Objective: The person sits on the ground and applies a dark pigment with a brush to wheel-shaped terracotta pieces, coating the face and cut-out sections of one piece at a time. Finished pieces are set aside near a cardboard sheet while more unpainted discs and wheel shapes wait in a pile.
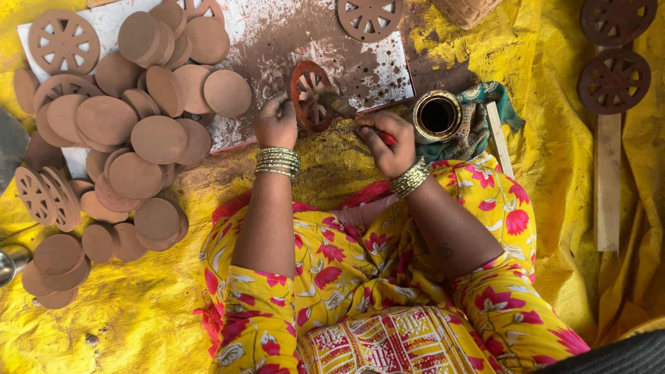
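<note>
My left hand (276,123) grips the rim of a small clay wheel (309,95) with spokes, held on edge and partly coated in red-brown paint. My right hand (388,142) holds a red-handled paintbrush (344,109), its bristles touching the wheel's right side. Both wrists wear bangles. An open tin of dark paint (437,115) stands just right of my right hand on a green cloth (478,118). My lap in yellow flowered fabric fills the lower middle.
A paint-stained white board (277,34) lies ahead with a painted spoked wheel (369,16). Several plain clay discs (142,111) and unpainted wheels (64,41) pile at left. Two dark wheels (614,79) and a wooden strip (608,180) lie right on the yellow tarp (131,318).
</note>
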Tool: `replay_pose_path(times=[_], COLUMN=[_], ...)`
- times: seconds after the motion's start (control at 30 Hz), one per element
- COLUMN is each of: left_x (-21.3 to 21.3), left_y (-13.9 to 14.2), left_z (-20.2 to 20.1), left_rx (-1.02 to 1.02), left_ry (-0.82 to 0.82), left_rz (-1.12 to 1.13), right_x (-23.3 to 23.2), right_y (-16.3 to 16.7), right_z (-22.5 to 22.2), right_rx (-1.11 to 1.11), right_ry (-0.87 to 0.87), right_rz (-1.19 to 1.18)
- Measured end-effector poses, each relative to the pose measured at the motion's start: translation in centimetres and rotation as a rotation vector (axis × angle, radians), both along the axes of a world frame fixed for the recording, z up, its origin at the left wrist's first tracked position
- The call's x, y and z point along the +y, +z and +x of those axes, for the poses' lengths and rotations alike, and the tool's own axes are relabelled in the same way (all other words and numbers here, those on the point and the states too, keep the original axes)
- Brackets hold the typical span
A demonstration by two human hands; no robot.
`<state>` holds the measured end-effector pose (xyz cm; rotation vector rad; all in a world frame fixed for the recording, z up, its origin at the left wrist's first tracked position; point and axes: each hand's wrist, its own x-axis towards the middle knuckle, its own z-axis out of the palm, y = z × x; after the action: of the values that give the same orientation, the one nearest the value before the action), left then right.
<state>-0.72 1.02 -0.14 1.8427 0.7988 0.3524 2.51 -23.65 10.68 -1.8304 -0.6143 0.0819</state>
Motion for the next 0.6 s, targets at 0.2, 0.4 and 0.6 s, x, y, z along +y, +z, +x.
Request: replay_pose_path(times=[0.2, 0.4, 0.6], left_x=[0.3, 0.2, 0.0], left_y=[-0.7, -0.7, -0.7], left_z=[0.0, 0.1, 0.2], left_rx=[-0.002, 0.032, 0.037], left_ry=[0.017, 0.022, 0.016], left_rz=[0.013, 0.042, 0.013], right_x=[0.1, -0.5, 1.0], right_y=[0.5, 1.6, 2.1], right_z=[-0.6, -0.3, -0.9], right_rx=[0.022, -0.020, -0.122], right_ry=[0.157, 0.163, 0.056], right_rz=[-0.039, -0.044, -0.191])
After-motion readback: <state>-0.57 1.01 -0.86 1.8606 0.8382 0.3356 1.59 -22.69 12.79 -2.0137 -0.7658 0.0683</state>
